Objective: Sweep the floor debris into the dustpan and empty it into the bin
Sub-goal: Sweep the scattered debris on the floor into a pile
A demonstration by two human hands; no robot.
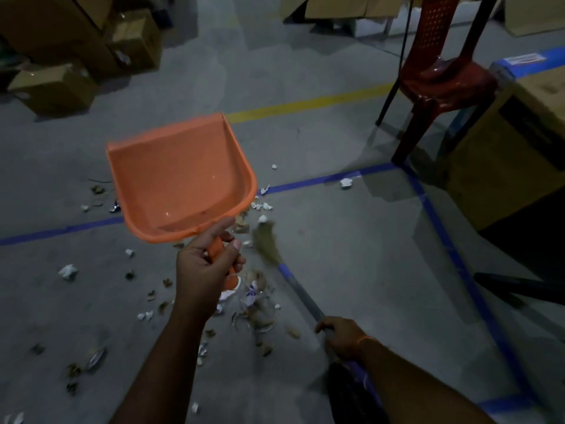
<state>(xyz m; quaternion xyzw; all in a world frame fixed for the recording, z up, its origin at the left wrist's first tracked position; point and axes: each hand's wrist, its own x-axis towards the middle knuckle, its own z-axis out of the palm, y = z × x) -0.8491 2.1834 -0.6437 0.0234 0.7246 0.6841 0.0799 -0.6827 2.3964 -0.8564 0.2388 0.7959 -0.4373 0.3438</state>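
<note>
My left hand (208,264) grips the handle of an orange dustpan (180,175), held up above the floor with its tray empty and its mouth pointing away from me. My right hand (342,332) grips the grey shaft of a broom (298,287); its straw head (266,240) is blurred, low by the floor just right of the dustpan handle. Debris (256,313), torn white paper and brown dry scraps, lies scattered on the grey floor below and left of the hands. No bin is in view.
A red plastic chair (440,75) stands at the upper right beside a large cardboard box (513,142). More cardboard boxes (76,50) are stacked at the upper left. Blue tape lines (327,178) and a yellow line (305,104) cross the floor.
</note>
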